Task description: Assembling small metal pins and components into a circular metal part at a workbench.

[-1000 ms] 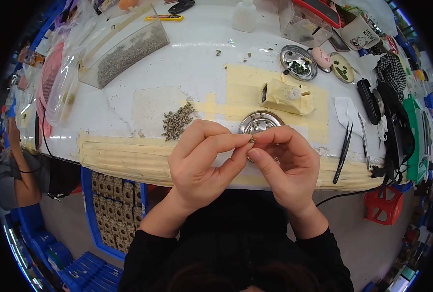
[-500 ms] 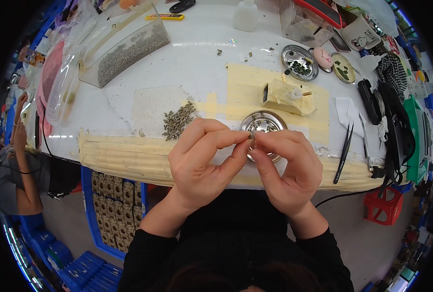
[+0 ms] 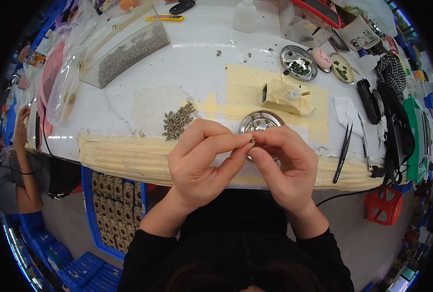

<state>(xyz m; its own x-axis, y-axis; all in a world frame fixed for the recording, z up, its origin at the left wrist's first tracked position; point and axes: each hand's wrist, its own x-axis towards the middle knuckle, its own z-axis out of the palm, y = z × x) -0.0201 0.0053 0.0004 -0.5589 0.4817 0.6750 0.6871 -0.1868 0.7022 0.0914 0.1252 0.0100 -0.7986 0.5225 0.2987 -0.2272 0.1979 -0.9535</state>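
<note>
In front of me, my left hand (image 3: 199,163) pinches a tiny metallic piece (image 3: 252,139) between thumb and forefinger. My right hand (image 3: 290,168) meets it there, its thumb and forefinger closed on the same piece. Fingertips cover most of the piece, so its exact kind does not show. Beneath and just beyond the fingers sits a shiny round metal dish (image 3: 261,113) with small parts in it, partly hidden by my hands. Left of the dish, a heap of small metallic pieces (image 3: 178,120) lies on a thin clear sheet (image 3: 148,103).
Behind the dish stands a tape-wrapped block (image 3: 284,96). Black tweezers (image 3: 343,153) lie at right. Farther back are a metal plate (image 3: 285,51) with dark green bits and a clear bin (image 3: 128,56) of grey granules. At far left a co-worker's arm (image 3: 25,175) shows.
My right hand has shifted slightly left, and its fingertips have closed in against my left ones around the tiny piece. At far left, the co-worker's hand has moved.
</note>
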